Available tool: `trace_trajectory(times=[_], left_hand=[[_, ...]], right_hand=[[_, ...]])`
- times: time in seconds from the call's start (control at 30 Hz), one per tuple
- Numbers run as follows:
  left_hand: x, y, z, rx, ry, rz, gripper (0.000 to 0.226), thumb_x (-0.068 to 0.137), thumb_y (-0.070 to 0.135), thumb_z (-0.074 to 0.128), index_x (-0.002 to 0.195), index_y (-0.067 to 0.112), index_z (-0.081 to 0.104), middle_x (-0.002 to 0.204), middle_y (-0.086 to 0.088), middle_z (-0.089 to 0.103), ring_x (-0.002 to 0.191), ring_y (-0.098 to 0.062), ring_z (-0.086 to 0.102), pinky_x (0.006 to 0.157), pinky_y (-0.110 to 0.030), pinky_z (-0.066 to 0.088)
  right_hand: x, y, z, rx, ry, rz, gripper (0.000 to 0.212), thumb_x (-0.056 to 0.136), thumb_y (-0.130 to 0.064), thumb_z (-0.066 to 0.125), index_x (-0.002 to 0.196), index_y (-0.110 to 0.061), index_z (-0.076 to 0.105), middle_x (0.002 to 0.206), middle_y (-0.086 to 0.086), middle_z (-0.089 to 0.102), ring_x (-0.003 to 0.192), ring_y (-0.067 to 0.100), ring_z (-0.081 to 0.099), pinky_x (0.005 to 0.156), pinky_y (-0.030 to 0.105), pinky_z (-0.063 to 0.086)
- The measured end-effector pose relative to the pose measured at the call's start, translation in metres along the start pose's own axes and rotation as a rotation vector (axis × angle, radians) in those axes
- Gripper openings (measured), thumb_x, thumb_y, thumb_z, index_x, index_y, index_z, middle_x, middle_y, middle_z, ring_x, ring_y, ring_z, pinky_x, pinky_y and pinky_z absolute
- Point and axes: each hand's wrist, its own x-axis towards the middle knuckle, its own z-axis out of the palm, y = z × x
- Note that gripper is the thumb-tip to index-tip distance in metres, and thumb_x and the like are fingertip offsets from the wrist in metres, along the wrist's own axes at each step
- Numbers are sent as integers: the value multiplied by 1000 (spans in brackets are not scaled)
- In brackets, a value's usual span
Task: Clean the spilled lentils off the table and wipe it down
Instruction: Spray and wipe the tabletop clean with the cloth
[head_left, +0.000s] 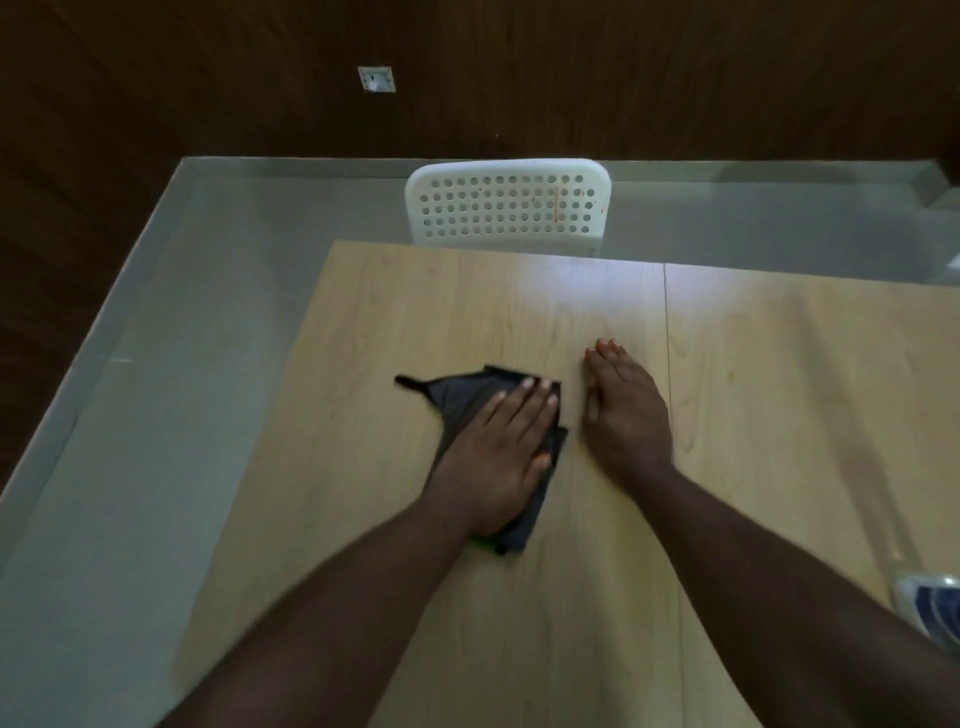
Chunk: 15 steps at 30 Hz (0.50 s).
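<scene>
- Head view: the left hand (498, 447) presses flat, fingers straight, on a dark cloth (460, 395) lying on the counter (779, 415); the right hand (623, 410) rests flat and released beside it.
- No lentils are visible.
- Risk: the loose cloth corner could bunch, leaving streaks.

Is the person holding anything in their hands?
Nothing is gripped. The left hand presses flat on the middle of the dark cloth, fingers straight. The right hand lies flat on the bare table.

Table (779, 415) bare around hands; chair (506, 208) beyond far edge.
</scene>
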Motion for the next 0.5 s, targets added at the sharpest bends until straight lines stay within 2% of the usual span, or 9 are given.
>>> trace_trajectory(times=[0.13, 0.27, 0.37, 0.5], left_hand=[[-49, -29, 0, 28, 15, -100, 66, 112, 43, 17, 168, 11, 4, 177, -5, -1, 163, -19, -4, 132, -43, 6], [-7, -20, -5, -33, 49, -340, 71, 107, 46, 9, 168, 11, 1, 177, -6, -5, 163, -21, -4, 132, -41, 1], [-18, 23, 8, -39, 47, -232, 68, 111, 43, 18, 168, 11, -1, 177, -6, -7, 163, -20, -9, 132, -41, -2], [-111, 65, 23, -23, 28, -78, 68, 112, 42, 23, 169, 11, 2, 177, -5, -3, 163, -19, -9, 132, -43, 3]], right_hand=[[-32, 1, -2, -2, -79, -36, 53, 108, -25, 49, 160, -17, 41, 168, 2, 35, 159, 18, 23, 130, 38, 17], [-80, 8, 1, -44, -123, -134, 57, 107, -36, 34, 161, -18, 39, 170, 1, 32, 160, 17, 20, 130, 42, 19], [-94, 17, 4, -74, -102, -160, 57, 107, -38, 32, 159, -16, 43, 168, 3, 35, 158, 18, 25, 129, 43, 24], [-114, 27, -5, -130, -115, -163, 58, 108, -40, 30, 159, -15, 44, 167, 5, 37, 158, 21, 27, 128, 43, 26]])
